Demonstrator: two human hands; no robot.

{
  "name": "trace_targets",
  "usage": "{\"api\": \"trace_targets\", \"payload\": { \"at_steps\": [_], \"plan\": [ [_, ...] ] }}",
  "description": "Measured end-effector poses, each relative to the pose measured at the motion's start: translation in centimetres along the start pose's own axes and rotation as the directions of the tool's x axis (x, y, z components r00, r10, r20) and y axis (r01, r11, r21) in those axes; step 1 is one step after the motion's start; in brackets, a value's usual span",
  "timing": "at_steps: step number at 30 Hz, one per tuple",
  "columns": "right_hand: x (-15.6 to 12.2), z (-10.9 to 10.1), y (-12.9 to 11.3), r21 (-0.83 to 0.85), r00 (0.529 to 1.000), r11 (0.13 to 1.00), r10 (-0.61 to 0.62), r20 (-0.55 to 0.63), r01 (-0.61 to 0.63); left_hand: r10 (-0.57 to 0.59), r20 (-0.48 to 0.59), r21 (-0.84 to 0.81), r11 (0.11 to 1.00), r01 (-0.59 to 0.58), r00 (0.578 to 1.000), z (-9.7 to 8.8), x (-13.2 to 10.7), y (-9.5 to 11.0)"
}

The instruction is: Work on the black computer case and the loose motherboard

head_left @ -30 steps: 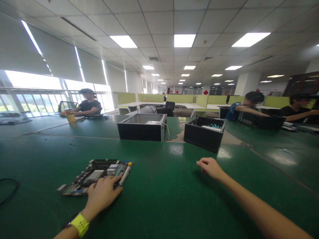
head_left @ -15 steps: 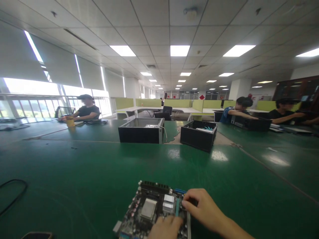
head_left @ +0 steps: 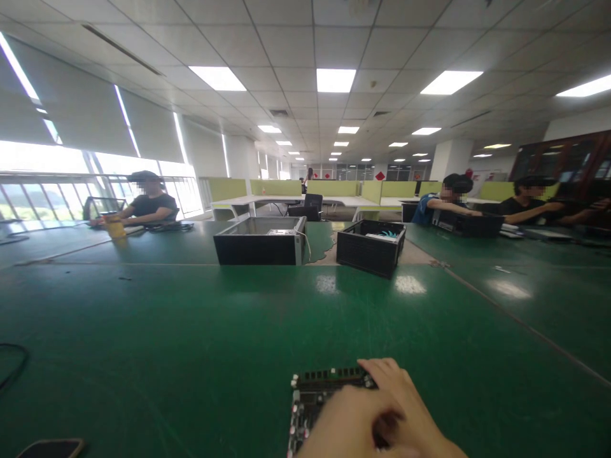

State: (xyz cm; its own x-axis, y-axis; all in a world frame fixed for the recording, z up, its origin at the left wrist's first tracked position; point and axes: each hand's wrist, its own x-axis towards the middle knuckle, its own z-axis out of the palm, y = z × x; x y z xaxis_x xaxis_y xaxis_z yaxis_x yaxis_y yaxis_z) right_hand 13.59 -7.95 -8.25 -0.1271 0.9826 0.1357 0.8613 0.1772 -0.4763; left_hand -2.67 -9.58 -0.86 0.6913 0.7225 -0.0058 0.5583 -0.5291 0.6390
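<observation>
A computer motherboard (head_left: 308,401) lies on the green table at the bottom of the view, its lower and right parts covered by my hands. Along its far edge runs a memory module (head_left: 329,375) in its slot. My right hand (head_left: 405,397) has its fingers bent and pressed together over the board's far right corner, by the end of the module. In front of it, my left hand (head_left: 351,420) crosses over the board, blurred by motion. Its fingers are curled or hidden, and I cannot make out what they touch.
Two open computer cases, one grey and black (head_left: 260,248) and one black (head_left: 370,254), stand farther back on the green table (head_left: 191,331). A phone-like dark object (head_left: 52,448) and a black cable (head_left: 14,366) lie at left. People sit at left (head_left: 150,207) and right (head_left: 442,200).
The motherboard appears farther right in view, rotated, and the view has shifted. My right hand has moved to its far right corner; my left hand has come up and right, nearer my right.
</observation>
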Motion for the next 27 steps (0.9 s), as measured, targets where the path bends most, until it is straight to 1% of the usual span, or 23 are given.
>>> {"api": "trace_targets", "payload": {
  "at_steps": [1, 2, 4, 5, 6, 7, 9, 11, 15, 19, 23, 27],
  "plan": [
    [0.0, -0.1, -0.2, 0.0, 1.0, 1.0, -0.005, -0.005, 0.005, -0.049, -0.07, 0.05, 0.997, 0.052, 0.996, -1.2, 0.2, -1.1],
    [-0.1, -0.2, -0.4, 0.0, 1.0, 1.0, -0.008, -0.017, 0.008, -0.108, -0.145, 0.114, 0.986, 0.125, 0.983, -2.5, 0.2, -2.3],
    [-0.2, -0.3, -0.8, 0.004, 0.999, 1.0, -0.006, -0.039, 0.006, -0.238, -0.256, 0.244, 0.922, 0.301, 0.937, -4.6, 0.0, -4.8],
    [-0.3, -0.4, -0.9, 0.007, 0.999, 1.0, -0.004, -0.041, 0.004, -0.29, -0.273, 0.295, 0.883, 0.367, 0.917, -5.3, -0.2, -5.9],
    [-0.3, -0.4, -1.0, 0.01, 0.999, 1.0, 0.001, -0.045, -0.001, -0.328, -0.259, 0.329, 0.854, 0.402, 0.908, -5.8, -0.4, -6.9],
    [-0.3, -0.3, -1.0, 0.013, 0.999, 1.0, 0.007, -0.048, -0.007, -0.353, -0.231, 0.351, 0.839, 0.416, 0.907, -6.1, -0.6, -7.6],
    [-0.3, -0.3, -0.8, 0.019, 0.999, 1.0, 0.018, -0.05, -0.017, -0.363, -0.194, 0.375, 0.831, 0.411, 0.911, -6.0, -0.8, -8.5],
    [-0.2, -0.2, -0.7, 0.024, 0.998, 0.999, 0.026, -0.05, -0.024, -0.35, -0.191, 0.394, 0.828, 0.399, 0.917, -5.6, -0.6, -8.6],
    [-0.3, -0.1, -0.6, 0.025, 0.998, 0.999, 0.036, -0.055, -0.034, -0.338, -0.209, 0.417, 0.818, 0.396, 0.918, -4.9, -0.2, -8.0],
    [-0.4, 0.0, -0.6, 0.021, 0.997, 0.999, 0.04, -0.062, -0.038, -0.353, -0.21, 0.404, 0.818, 0.41, 0.912, -5.0, -0.2, -7.8],
    [-0.5, -0.1, -0.7, 0.006, 0.998, 1.0, 0.021, -0.053, -0.021, -0.355, -0.226, 0.397, 0.817, 0.418, 0.907, -5.0, -0.3, -8.1],
    [-0.5, -0.4, -1.0, -0.005, 0.999, 1.0, 0.004, -0.041, -0.004, -0.368, -0.216, 0.401, 0.811, 0.425, 0.905, -4.9, -0.1, -8.4]
  ]
}}
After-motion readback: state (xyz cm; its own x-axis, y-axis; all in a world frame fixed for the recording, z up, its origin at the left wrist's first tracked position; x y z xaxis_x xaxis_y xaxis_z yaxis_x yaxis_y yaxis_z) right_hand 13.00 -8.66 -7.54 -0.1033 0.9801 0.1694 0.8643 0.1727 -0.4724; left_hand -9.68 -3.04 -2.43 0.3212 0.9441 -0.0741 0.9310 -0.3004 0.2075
